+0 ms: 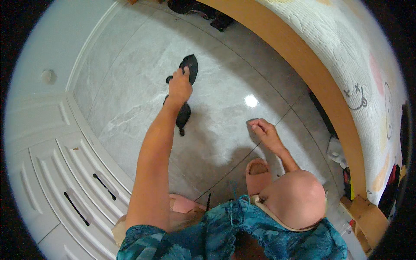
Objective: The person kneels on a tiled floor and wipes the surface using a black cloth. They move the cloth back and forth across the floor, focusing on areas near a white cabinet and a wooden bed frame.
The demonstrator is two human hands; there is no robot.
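A black bra-like garment or cloth item (184, 113) with pointed ends lies on the grey tiled floor (136, 81), stretching from above my left hand to below the wrist. My left hand (180, 85) is on its upper part, fingers over the black material; whether the fingers grip it is hard to tell. Farther right and lower, my right hand (264, 130) hangs over the floor beside my bent knee, its fingers curled with nothing seen in them. A pink slipper (258, 178) is below the right hand, and another pink slipper (185, 204) shows by my left arm.
White panelled cabinet doors (78, 162) with black handles stand at the left. A wooden bed frame (312, 68) curves along the right, with a white patterned bedspread (338, 48) over it. Dark items (221, 22) lie beneath the bed at the top.
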